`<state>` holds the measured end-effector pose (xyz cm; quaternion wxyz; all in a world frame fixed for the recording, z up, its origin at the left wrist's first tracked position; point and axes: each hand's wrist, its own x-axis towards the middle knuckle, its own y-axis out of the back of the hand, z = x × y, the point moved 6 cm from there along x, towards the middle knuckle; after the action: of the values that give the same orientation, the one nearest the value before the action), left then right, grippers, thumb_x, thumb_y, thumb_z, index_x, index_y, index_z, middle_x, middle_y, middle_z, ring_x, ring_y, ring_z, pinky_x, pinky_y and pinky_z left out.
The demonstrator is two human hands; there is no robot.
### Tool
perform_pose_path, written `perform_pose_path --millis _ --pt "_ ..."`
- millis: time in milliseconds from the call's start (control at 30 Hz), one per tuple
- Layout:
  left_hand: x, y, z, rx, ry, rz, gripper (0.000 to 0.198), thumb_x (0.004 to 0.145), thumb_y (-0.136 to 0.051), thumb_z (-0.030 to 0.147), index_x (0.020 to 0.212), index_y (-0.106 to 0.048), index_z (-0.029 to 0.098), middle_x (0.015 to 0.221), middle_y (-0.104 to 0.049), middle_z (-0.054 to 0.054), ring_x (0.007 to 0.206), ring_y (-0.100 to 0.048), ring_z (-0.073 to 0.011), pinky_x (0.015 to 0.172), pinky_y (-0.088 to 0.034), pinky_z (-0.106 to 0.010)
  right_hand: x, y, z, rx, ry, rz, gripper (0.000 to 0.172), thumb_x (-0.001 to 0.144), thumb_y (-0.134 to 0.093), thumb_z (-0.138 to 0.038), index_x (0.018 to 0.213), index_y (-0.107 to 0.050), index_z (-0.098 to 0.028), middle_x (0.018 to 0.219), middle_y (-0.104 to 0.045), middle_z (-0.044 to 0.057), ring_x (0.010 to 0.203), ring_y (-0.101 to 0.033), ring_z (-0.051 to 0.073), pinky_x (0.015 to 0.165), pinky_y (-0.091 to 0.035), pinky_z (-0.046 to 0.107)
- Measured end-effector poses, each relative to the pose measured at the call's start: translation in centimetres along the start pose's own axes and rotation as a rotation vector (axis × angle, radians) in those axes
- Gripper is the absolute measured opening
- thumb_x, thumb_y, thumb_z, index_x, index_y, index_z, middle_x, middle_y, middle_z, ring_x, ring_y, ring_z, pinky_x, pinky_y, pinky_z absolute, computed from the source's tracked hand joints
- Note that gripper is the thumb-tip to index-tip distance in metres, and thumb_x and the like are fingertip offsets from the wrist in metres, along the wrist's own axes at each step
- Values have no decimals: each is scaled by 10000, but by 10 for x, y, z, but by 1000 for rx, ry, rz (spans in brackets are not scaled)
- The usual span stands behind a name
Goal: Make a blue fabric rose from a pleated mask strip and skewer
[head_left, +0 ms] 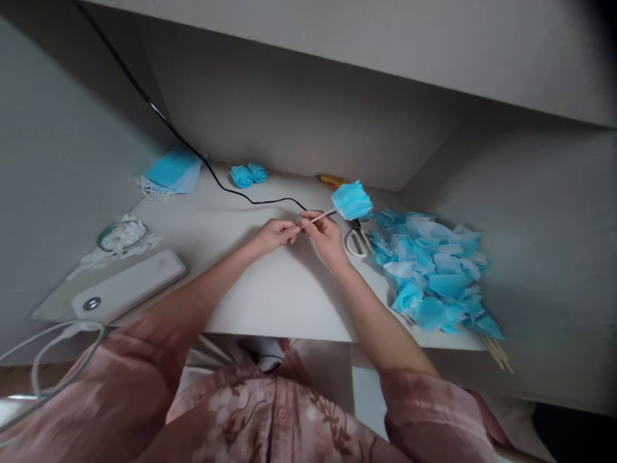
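Note:
A thin wooden stick (324,216) carries a ruffled blue flower (353,200) that looks made of face-mask fabric. My right hand (326,239) grips the stick below the flower, tilting it up to the right. At the lower end of the stick, my left hand (277,236) has its thumb and fingers pinched together, fingertips meeting those of the right. The exact contact there is partly hidden by the fingers. Scissors with white handles (357,243) lie just right of my right hand. Beyond them spreads a heap of cut blue and white fabric pieces (436,263).
Two rolled blue flowers (248,174) and a stack of blue masks (173,170) lie at the back. A yellow-handled tool (332,181) rests behind the flower. White scraps (124,235) and a power bank (130,286) are left. A black cable (231,191) crosses; sticks (497,354) overhang the front edge.

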<state>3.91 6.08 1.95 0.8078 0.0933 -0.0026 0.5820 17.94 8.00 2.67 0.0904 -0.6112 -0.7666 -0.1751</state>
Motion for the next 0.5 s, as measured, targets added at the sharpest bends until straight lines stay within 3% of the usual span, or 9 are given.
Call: perform_pose_path --millis 200,500 --pt "0 0 4 115 -53 12 401 833 -572 514 602 -510 192 583 -439 28 566 -357 -109 569 -259 -260 -1 3 -3 -35 13 16 374 876 -674 -580 902 -737 -212 835 -745 20 782 -696 173 791 -585 325" --pt "-4 -6 1 161 18 142 366 880 -503 363 565 -407 202 534 -329 51 540 -294 -110 573 -212 -278 -4 3 6 -255 48 39 334 950 -589 -513 900 -738 -218 789 -760 41 767 -722 222 777 -592 357"
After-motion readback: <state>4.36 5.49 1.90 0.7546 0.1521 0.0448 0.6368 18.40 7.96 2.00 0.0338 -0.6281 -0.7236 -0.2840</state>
